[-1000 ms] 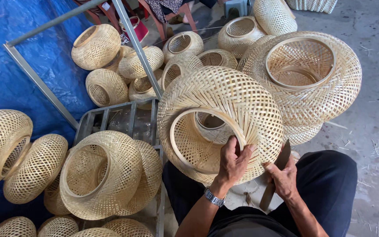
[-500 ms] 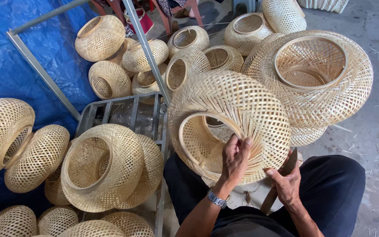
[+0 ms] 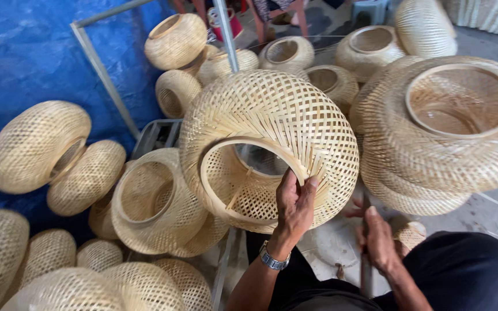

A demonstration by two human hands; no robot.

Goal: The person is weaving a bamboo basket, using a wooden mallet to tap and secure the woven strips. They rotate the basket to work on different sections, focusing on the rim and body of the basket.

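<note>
The left hand (image 3: 295,204) pinches the loose strip ends at the rim of a round woven bamboo lampshade (image 3: 278,132), thumb and fingers closed on the weave at the opening's four o'clock edge. The right hand (image 3: 378,239) is wrapped around a thin dark tool handle (image 3: 366,270) just below the shade, at five o'clock from it. The lampshade sits tilted at centre frame, above the person's dark-trousered lap, its hooped opening facing the camera. At three o'clock rests a larger woven shade (image 3: 445,126); at nine o'clock, more shades (image 3: 53,161) lie against a blue tarpaulin (image 3: 24,52). A metal frame (image 3: 96,57) crosses at eleven o'clock.
</note>
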